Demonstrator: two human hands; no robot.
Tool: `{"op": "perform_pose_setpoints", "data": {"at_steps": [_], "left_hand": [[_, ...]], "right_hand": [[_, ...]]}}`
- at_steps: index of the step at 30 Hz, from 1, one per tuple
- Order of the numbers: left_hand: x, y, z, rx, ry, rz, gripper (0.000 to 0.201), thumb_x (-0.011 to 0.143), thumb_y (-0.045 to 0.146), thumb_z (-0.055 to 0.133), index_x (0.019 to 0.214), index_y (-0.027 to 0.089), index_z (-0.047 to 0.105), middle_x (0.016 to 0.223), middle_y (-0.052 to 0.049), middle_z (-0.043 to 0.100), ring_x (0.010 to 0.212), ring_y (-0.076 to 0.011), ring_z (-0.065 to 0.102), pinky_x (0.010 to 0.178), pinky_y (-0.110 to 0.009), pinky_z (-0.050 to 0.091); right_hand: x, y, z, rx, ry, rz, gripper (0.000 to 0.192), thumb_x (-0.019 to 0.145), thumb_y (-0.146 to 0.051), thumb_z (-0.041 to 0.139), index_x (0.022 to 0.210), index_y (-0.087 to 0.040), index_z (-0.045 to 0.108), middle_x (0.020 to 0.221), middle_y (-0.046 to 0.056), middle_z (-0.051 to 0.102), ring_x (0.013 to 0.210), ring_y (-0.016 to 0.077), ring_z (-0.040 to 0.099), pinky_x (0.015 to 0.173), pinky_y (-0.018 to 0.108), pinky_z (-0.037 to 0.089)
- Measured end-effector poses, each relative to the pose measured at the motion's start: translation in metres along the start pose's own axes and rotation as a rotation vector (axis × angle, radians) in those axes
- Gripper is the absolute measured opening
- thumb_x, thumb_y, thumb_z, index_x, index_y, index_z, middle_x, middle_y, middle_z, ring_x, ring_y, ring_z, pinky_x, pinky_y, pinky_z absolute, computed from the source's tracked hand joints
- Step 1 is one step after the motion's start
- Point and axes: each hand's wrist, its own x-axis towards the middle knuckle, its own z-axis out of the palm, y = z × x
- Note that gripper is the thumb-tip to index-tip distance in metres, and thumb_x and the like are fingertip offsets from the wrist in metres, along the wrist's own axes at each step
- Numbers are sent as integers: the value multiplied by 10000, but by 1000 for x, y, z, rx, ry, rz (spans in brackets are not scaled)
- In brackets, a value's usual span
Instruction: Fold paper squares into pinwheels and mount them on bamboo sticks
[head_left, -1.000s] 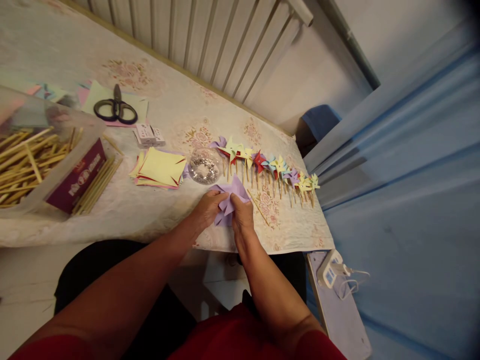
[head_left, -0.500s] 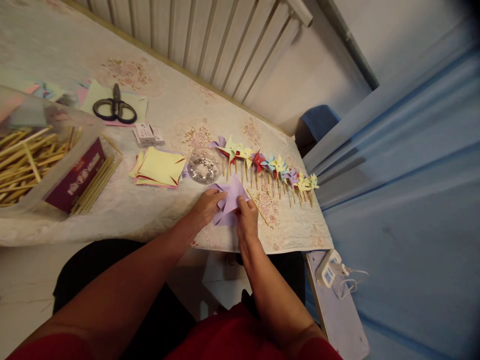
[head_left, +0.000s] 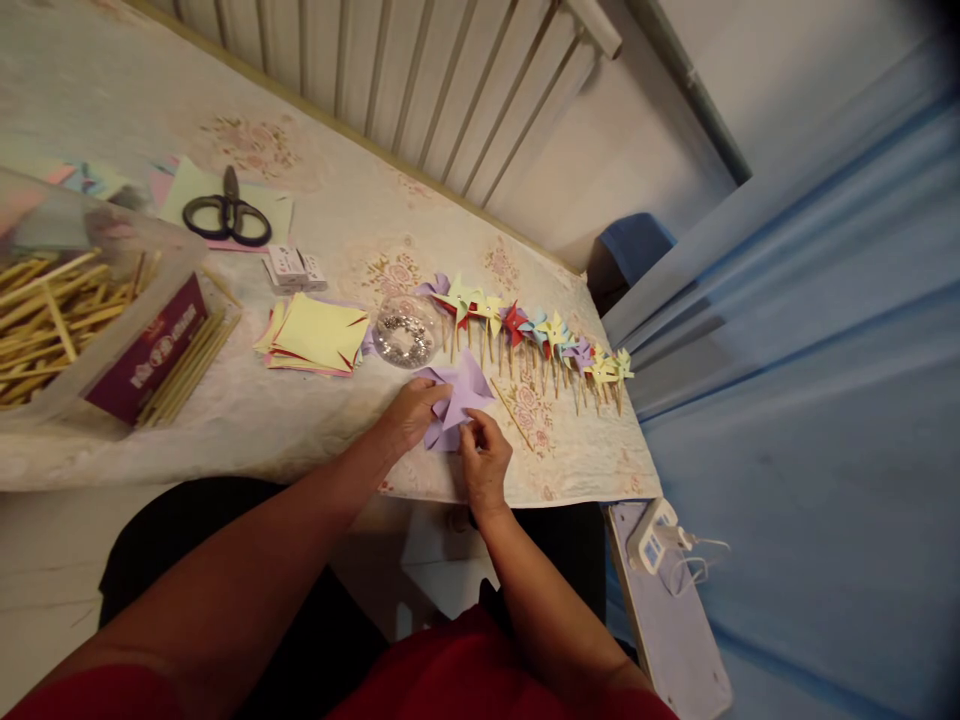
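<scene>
My left hand [head_left: 414, 412] grips the left side of a purple paper pinwheel [head_left: 466, 388], its thumb pressed on top near the centre where the corners fold in. My right hand [head_left: 486, 458] is curled at the pinwheel's lower right, thumb and forefinger closed on the paper's edge there. A single thin stick [head_left: 513, 414] lies on the cloth right of the hands. Just beyond the left hand stands a clear round container [head_left: 406, 332] of small shiny metal pieces. A stack of cut yellow paper squares [head_left: 319, 335] lies to the left.
Finished pinwheels on sticks [head_left: 551, 332] line the table's right part. Scissors [head_left: 228, 212] rest on paper sheets, near small white boxes [head_left: 294, 268]. A plastic bin [head_left: 176, 265] of sticks stands at left. A power strip [head_left: 654, 537] sits on a lower surface at right.
My right hand has moved down from the pinwheel's right blade to its lower edge, its fingers curling. The right blade now shows uncovered. My left hand keeps its hold.
</scene>
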Motion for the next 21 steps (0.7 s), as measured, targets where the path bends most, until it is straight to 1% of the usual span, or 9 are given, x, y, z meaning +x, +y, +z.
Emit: {"op": "perform_pose_setpoints", "data": {"at_steps": [2, 5, 8, 13, 18, 21], "left_hand": [[0, -1, -1, -11, -5, 12, 130, 594, 207, 713, 621, 163, 593, 562, 29, 568, 510, -95, 516, 522, -215, 416], [0, -3, -3, -4, -26, 30, 169, 616, 214, 715, 587, 172, 553, 536, 34, 544, 474, -87, 484, 486, -214, 389], [1, -5, -5, 21, -34, 28, 174, 638, 231, 718, 612, 172, 556, 552, 29, 554, 480, -97, 503, 486, -222, 399], [5, -9, -8, 72, -58, 37, 166, 650, 267, 711, 620, 168, 581, 565, 6, 584, 484, -115, 527, 477, -237, 416], [7, -15, -12, 82, -103, 28, 180, 683, 298, 691, 620, 171, 581, 547, 9, 560, 448, -115, 510, 437, -239, 394], [7, -16, -12, 74, -98, 28, 207, 672, 304, 720, 621, 156, 583, 552, 4, 560, 433, -109, 501, 435, -239, 391]], "right_hand": [[4, -3, 1, 54, -23, 66, 257, 851, -327, 573, 1042, -202, 691, 715, -17, 613, 599, 129, 553, 657, 275, 491], [9, -10, 3, 151, -42, 203, 229, 835, -358, 593, 982, -214, 694, 645, -47, 598, 512, 116, 526, 603, 262, 479], [14, -18, 6, 236, -35, 312, 205, 809, -382, 608, 909, -219, 681, 622, -58, 592, 463, 111, 510, 524, 248, 447], [24, -26, 11, 305, -3, 406, 180, 791, -393, 604, 762, -216, 625, 584, -66, 569, 418, 102, 498, 424, 231, 379], [30, -31, 16, 324, 43, 493, 180, 766, -380, 604, 710, -209, 592, 529, -71, 555, 384, 103, 499, 382, 220, 346], [33, -34, 18, 310, 69, 525, 185, 752, -378, 606, 697, -203, 578, 514, -67, 558, 379, 107, 510, 371, 216, 344]]}}
